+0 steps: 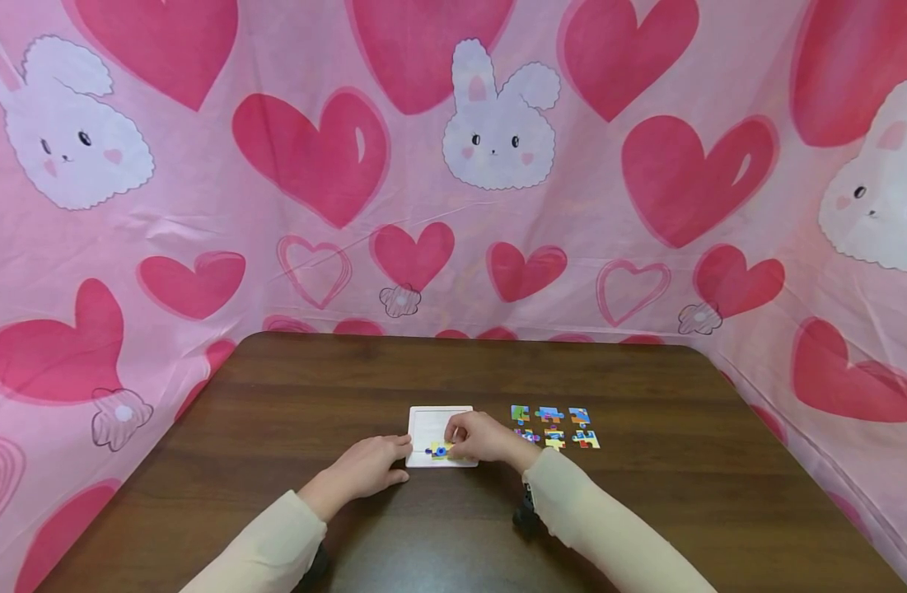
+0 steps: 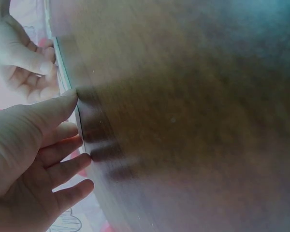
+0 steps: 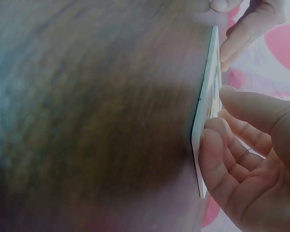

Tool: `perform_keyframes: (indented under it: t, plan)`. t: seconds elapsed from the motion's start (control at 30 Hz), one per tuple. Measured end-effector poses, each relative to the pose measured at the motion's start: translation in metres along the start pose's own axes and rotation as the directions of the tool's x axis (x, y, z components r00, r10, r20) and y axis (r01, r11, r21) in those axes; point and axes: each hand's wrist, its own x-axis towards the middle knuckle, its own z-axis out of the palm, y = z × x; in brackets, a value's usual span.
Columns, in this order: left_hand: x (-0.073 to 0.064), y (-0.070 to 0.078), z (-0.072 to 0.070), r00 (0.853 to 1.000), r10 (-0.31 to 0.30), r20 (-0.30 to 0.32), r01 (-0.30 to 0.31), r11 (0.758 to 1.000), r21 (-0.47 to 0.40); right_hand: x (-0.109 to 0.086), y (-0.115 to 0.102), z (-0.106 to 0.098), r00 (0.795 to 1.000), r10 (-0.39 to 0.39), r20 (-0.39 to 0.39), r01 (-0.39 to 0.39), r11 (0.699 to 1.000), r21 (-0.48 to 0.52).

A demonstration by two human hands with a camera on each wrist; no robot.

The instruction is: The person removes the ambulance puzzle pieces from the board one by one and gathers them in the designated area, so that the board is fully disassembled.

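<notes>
A white puzzle tray [image 1: 423, 424] lies on the table, with joined yellow and blue puzzle pieces [image 1: 440, 450] along its near edge. My left hand [image 1: 370, 465] rests beside the tray, its extended fingers touching the left edge. In the left wrist view, the thumb [image 2: 63, 104] and fingers of that hand meet the tray's thin rim. Over the lower right of the tray, my right hand [image 1: 486, 438] has its fingers curled and pinches a puzzle piece, mostly hidden beneath the hand. The right wrist view shows the thumb [image 3: 246, 108] and fingertips low at the tray's surface.
Several loose colourful puzzle pieces [image 1: 549, 414] lie in two rows to the right of the tray; the right wrist is close to the nearer row. The brown wooden table [image 1: 312, 371] ends at a pink cloth [image 1: 490, 214] with hearts and rabbits, behind and at the sides.
</notes>
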Motion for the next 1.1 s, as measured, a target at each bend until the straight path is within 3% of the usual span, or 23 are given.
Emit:
perform_keyframes:
  t: [0.4, 0.67, 1.0, 1.1]
  plan:
    - [-0.0005, 0.0007, 0.0003, 1.0, -0.018, 0.006, 0.018, 1.0, -0.011, 0.0019, 0.0009, 0.0024, 1.0, -0.01, -0.007, 0.009, 0.994, -0.105]
    - [0.0002, -0.0005, 0.0015, 1.0, -0.01, -0.001, 0.01, 1.0, -0.014, 0.0025, -0.0003, 0.0024, 1.0, 0.019, -0.007, -0.019, 0.995, -0.093]
    - [0.0004, -0.0002, 0.0012, 1.0, -0.007, -0.001, 0.007, 1.0, -0.009, 0.0011, -0.0005, 0.0009, 1.0, 0.009, -0.015, -0.007, 0.993, 0.118]
    - [0.0002, -0.0002, 0.0012, 1.0, -0.007, -0.001, 0.007, 1.0, -0.009, 0.0004, -0.001, 0.0005, 1.0, 0.005, -0.026, -0.001, 0.991, 0.133]
